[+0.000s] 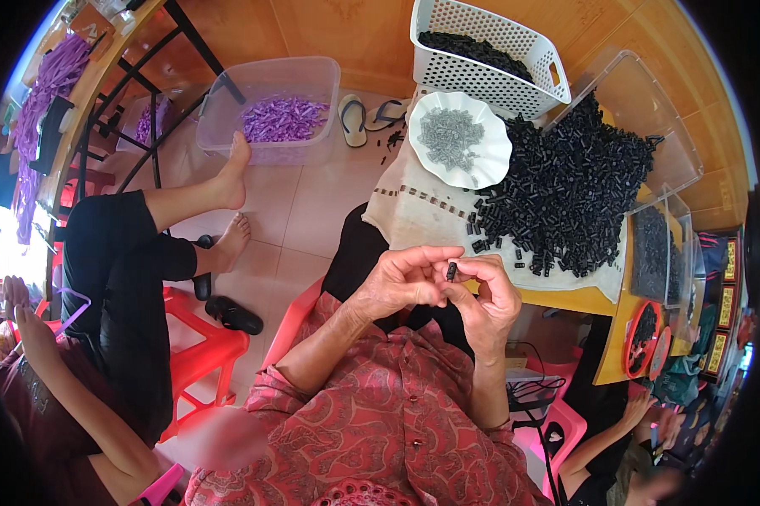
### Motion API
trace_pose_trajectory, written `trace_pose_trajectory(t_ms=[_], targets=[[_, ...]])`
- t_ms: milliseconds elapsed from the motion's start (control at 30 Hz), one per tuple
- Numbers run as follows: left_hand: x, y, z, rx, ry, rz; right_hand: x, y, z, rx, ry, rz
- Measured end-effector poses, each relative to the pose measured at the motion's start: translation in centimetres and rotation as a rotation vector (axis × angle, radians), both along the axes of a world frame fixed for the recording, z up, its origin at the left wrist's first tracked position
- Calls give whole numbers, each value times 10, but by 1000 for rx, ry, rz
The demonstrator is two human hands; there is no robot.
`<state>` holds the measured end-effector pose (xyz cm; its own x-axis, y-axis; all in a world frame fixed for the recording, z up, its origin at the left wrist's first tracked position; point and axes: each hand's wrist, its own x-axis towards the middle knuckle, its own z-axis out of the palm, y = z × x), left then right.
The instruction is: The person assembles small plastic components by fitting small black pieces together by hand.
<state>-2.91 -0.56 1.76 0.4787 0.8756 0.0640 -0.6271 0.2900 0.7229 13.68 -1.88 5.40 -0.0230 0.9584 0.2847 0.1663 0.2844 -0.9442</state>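
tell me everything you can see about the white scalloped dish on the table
The shallow white scalloped dish looks smooth and glossy; whether it is ceramic or plastic I can't tell. Its rim is wavy. It sits face up on a cream cloth, holding a loose heap of small translucent grey pieces. A spread of small black cylindrical pieces crowds its right side. A white perforated basket stands just beyond it; contact between them is unclear.
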Motion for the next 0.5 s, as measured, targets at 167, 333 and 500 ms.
trace_pose_trajectory(t_ms=[167, 333, 500], targets=[[5, -3, -6, -15, 30, 55, 1, 1, 0, -60, 48, 38], [7, -5, -8, -43, 14, 58, 0, -2, -3, -82, 75, 20], [7, -5, -5, -20, 4, 49, -1, -3, -3, -16, 103, 8]])
